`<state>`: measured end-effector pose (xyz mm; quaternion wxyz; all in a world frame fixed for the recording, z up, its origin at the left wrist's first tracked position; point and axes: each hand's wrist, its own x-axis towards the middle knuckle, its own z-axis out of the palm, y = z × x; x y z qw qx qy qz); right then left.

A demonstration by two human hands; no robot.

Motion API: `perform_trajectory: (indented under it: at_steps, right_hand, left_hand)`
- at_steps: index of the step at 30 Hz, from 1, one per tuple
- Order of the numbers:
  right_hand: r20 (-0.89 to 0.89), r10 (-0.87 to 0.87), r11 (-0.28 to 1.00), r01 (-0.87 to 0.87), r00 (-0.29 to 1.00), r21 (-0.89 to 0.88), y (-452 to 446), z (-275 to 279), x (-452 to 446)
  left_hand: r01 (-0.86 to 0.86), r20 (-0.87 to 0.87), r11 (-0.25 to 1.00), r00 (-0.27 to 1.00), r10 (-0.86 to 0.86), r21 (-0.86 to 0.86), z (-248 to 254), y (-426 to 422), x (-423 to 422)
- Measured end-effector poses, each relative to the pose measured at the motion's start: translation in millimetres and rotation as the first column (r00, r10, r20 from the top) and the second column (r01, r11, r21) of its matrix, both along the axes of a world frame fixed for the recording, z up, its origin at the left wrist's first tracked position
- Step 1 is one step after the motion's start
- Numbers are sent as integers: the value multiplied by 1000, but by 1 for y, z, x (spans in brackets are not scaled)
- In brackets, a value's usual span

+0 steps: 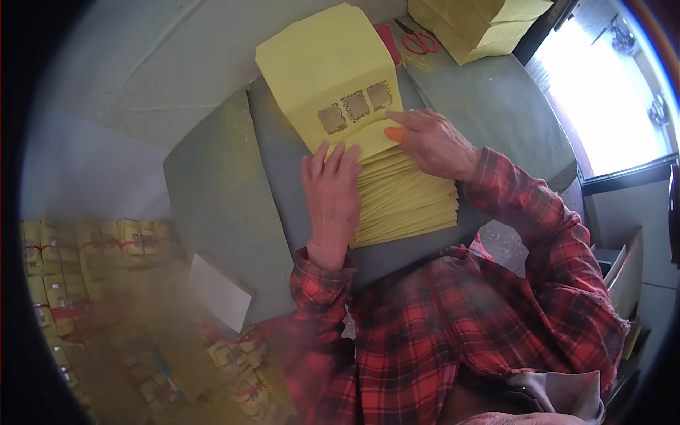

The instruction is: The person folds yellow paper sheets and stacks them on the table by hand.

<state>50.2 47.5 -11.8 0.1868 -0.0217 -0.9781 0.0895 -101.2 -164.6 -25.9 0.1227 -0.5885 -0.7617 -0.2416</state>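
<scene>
Yellow paper (326, 64) near red-handled scissors (414, 34)

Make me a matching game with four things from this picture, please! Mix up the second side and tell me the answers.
1. Scissors
2. Right hand
3. Folded paper stack
4. Plaid shirt

A. Yellow, in many layers
B. Worn on the person's body
C. At the table's far side, with red handles
D. Has something orange at one fingertip

Right pairs: 1-C, 2-D, 3-A, 4-B
</scene>
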Motion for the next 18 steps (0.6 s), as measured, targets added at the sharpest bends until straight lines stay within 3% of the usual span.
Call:
perform_trajectory:
  at_steps: [3,8,11,13,18]
  right_hand:
    - [-12,29,999,-29,1000,-41,-7,-3,-4]
    - [-52,58,998,-58,997,0,-11,-34,-5]
    - [31,64,994,-66,997,89,-36,-61,6]
    - [-67,-46,991,53,997,121,-55,-74,8]
    - [-31,40,999,-40,999,-9,-58,-71,13]
  left_hand:
    - [-159,-71,957,987,146,-241,4,-2,-3]
    - [-29,62,984,997,40,-175,40,27,25]
    - [-77,67,977,994,91,-198,-10,10,26]
    - [-115,68,967,989,133,-227,-44,0,29]
    - [-223,59,962,970,235,-156,-58,-25,41]
